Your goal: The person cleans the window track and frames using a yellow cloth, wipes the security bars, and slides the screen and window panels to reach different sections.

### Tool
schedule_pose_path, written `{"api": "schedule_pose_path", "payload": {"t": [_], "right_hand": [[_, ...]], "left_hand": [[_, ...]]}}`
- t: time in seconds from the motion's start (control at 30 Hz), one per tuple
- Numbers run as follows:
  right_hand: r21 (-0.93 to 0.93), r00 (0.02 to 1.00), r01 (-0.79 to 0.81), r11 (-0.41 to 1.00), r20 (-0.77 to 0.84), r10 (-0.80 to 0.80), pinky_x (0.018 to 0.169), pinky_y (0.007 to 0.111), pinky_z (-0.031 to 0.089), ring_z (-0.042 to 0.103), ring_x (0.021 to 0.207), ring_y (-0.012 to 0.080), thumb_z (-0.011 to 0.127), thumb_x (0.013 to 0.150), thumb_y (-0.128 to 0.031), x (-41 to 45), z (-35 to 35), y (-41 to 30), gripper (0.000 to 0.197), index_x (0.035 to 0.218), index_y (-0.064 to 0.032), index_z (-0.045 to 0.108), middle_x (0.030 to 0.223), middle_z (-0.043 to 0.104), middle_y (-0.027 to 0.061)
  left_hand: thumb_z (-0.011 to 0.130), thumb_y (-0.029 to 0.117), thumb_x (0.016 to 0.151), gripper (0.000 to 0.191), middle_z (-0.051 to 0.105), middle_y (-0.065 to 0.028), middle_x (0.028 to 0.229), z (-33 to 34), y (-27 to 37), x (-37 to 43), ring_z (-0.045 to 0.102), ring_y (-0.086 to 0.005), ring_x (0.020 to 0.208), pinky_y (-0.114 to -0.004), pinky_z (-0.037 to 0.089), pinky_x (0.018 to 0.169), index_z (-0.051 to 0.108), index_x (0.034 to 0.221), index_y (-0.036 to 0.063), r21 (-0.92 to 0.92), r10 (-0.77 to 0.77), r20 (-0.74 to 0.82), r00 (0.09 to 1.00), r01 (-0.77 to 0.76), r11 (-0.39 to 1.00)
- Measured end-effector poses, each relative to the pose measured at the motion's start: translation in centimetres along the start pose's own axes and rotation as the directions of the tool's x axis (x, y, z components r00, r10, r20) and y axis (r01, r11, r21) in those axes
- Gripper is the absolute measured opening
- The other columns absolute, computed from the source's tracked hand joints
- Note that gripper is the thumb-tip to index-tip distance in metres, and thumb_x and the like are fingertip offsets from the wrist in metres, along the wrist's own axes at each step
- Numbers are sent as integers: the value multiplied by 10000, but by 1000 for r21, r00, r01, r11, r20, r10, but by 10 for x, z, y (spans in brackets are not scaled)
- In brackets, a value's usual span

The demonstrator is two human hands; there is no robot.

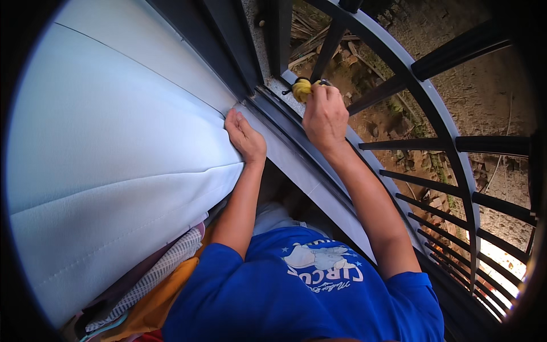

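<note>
My left hand (247, 139) is cupped at the edge of a white curtain (128, 128), its outer side against the fabric. Folds in the cloth run towards that hand, and I see nothing in its palm. My right hand (326, 113) is closed on a yellow bundle (301, 89), perhaps a cloth or cord, with black parts showing at its ends. It is held over the outer window sill, beside the dark metal bars (329, 49). My right fingers hide part of the bundle.
A dark window frame with a sliding track (295, 139) runs diagonally beside a pale tiled sill (295, 171). Curved metal grille bars (448, 111) fill the right side. Beyond lie bare ground and wood scraps (307, 34). Clothes (158, 278) hang below the curtain.
</note>
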State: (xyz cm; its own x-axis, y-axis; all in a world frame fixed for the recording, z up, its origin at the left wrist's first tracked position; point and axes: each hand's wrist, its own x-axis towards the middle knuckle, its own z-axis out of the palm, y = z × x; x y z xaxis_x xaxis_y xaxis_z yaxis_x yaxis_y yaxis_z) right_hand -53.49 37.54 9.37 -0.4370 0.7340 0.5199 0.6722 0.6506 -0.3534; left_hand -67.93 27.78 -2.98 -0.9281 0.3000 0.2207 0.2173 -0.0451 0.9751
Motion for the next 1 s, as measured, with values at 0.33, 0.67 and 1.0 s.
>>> {"api": "schedule_pose_path", "payload": {"t": [0.33, 0.67, 1.0], "right_hand": [[101, 828, 462, 881, 307, -469, 871, 405, 498, 625, 1029, 308, 565, 949, -207, -8, 98, -28, 353, 1213, -27, 714, 1132, 667, 211], [-45, 956, 148, 988, 262, -131, 691, 459, 557, 653, 855, 379, 695, 825, -100, 3, 0, -25, 296, 1105, -7, 688, 940, 641, 195], [440, 982, 163, 883, 16, -189, 851, 484, 553, 630, 1007, 415, 692, 839, -66, 52, 56, -116, 368, 1183, 54, 642, 1118, 621, 253]], "left_hand": [[388, 297, 1161, 505, 543, -320, 1479, 5, 8, 8, 575, -366, 1344, -447, 426, 1190, 436, 1454, -112, -370, -213, 113, 971, 240, 898], [498, 209, 1111, 295, 692, -124, 1036, -17, 27, 11, 653, -184, 880, -311, 552, 760, 600, 1223, -44, -93, -242, -59, 968, 236, 967], [616, 147, 1059, 178, 675, -74, 1119, -15, 30, 22, 655, -179, 980, -340, 551, 862, 614, 1162, 0, -347, -224, 89, 970, 241, 906]]}}
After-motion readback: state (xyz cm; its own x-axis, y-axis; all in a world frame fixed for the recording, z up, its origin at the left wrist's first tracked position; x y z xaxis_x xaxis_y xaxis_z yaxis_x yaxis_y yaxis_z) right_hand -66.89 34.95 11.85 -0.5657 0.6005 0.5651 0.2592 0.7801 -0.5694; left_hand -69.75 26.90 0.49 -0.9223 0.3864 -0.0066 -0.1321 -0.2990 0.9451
